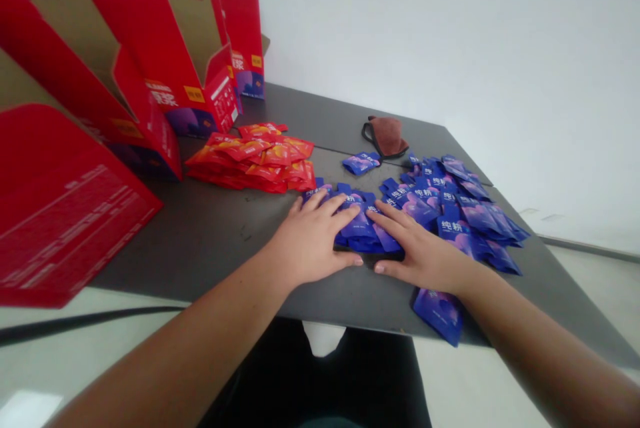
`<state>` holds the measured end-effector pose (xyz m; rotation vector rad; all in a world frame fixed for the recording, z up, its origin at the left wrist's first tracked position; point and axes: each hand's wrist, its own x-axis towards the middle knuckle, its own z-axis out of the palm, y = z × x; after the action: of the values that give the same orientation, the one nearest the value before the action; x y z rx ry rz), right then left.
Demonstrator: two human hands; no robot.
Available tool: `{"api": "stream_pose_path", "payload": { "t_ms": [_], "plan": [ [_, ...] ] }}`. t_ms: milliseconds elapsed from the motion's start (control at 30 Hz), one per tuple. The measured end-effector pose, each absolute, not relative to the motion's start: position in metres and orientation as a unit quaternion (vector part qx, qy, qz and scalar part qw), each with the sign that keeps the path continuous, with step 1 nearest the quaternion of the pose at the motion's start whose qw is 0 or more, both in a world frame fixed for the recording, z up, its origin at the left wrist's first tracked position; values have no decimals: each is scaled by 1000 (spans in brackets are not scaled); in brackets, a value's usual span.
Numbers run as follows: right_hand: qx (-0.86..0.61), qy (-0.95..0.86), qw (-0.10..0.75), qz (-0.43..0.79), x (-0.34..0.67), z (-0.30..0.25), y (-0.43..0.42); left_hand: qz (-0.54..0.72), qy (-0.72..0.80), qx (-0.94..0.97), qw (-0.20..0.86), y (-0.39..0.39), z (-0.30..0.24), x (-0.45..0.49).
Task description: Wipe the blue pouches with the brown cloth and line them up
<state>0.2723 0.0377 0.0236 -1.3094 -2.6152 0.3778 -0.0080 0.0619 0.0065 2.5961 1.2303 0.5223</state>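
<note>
Both hands rest on blue-purple sachets (361,228) near the front of the grey table (220,241). My left hand (315,238) lies palm down with its fingers spread over the left part of this group. From the right, my right hand (423,251) reaches across with its fingers apart, touching the group's right side. A larger heap of the same blue sachets (480,215) spreads beyond the right hand. One blue sachet (440,313) lies under the right wrist at the table's front edge. The palms hide some of the sachets.
A pile of red-orange sachets (265,158) lies left of centre. Open red cartons (150,35) stand along the left side. At the back are a brown face mask (387,135) with black straps and a lone blue sachet (361,163). A white wall (400,28) rises behind.
</note>
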Motion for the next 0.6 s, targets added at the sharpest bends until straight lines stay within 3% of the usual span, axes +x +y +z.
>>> {"api": "stream_pose_path", "payload": {
  "t_ms": [600],
  "plan": [
    [-436, -886, 121, 105, 276, 3, 67, 176, 411, 888, 109, 82, 5, 13]
  ]
}}
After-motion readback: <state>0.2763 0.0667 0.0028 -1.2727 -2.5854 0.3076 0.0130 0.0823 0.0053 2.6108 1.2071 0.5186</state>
